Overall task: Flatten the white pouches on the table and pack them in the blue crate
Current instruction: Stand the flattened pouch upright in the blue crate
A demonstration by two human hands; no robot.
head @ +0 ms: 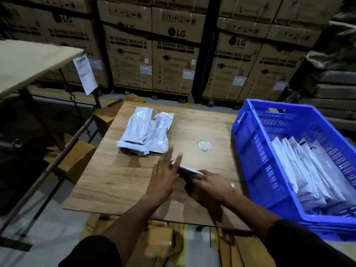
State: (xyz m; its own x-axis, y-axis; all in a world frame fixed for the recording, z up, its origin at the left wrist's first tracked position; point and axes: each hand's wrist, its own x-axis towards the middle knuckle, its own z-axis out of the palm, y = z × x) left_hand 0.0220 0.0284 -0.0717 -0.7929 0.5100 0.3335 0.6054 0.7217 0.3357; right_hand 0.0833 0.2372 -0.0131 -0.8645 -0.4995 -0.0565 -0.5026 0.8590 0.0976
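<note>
A white pouch (189,169) lies near the middle of the wooden table (123,182), mostly covered by my hands. My left hand (165,176) rests flat on its left end with fingers spread. My right hand (213,185) presses on its right part, fingers closed down over it. A pile of unflattened white pouches (146,132) sits further back on the table. The blue crate (256,151) stands at the table's right side, with several flat white pouches (308,170) stacked on edge inside it.
A small round green-rimmed sticker with crumpled white plastic (204,145) lies between the pile and the crate. Stacked cardboard washing machine boxes (173,54) fill the back. A pale table (28,60) stands at the left, with brown boxes (77,160) below.
</note>
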